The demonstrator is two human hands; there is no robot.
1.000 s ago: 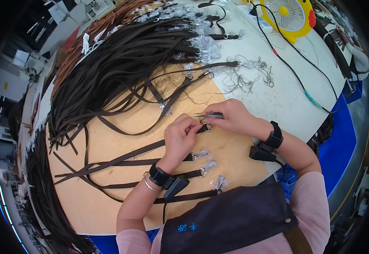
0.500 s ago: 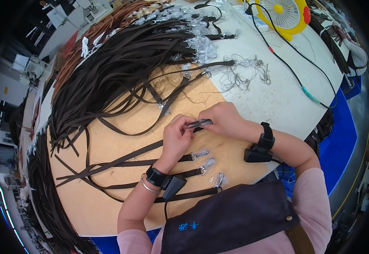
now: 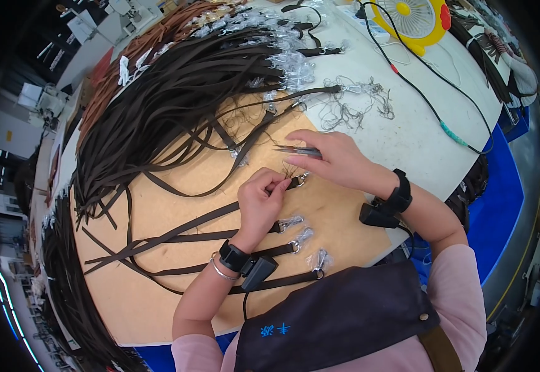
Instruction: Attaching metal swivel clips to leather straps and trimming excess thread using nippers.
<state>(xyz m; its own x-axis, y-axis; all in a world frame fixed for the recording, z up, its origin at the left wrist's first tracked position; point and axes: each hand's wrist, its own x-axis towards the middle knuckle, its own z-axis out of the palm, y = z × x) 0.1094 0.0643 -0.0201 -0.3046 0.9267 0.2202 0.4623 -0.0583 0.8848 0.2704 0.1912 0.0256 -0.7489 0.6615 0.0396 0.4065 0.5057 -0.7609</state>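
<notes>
**Inspector A:** Starting at the left. A heap of dark straps [image 3: 158, 118] fans across the round tan surface [image 3: 158, 297], unchanged against the earlier pictures. Three straps with metal ring ends [image 3: 295, 247] lie in a row just below the hands, also where they were.

**Inspector B:** And the left hand [image 3: 261, 201]?

**Inspector A:** Fingers pressed together, pinching the end of one strap [image 3: 189, 226] just beside its metal ring [image 3: 299, 180]. The strap runs down and left from the hand across the surface. Half a second ago this hand sat right against the right hand; now there is a small gap between them.

**Inspector B:** The right hand [image 3: 335, 161]?

**Inspector A:** It grips small metal snips [image 3: 298, 150], blades pointing left, fingers closed around them. Earlier the snips were down at the ring, between the two hands. Now they have lifted clear and sit just above the ring, apart from it. Loose thread ends show at the strap tip; I cannot tell if they are attached.

**Inspector B:** Further right?

**Inspector A:** A tangle of thin threads [image 3: 350, 105] on the white surface [image 3: 419, 142], a black cable [image 3: 431, 105], and a yellow fan [image 3: 416, 18] at the top edge. No change there.
</notes>
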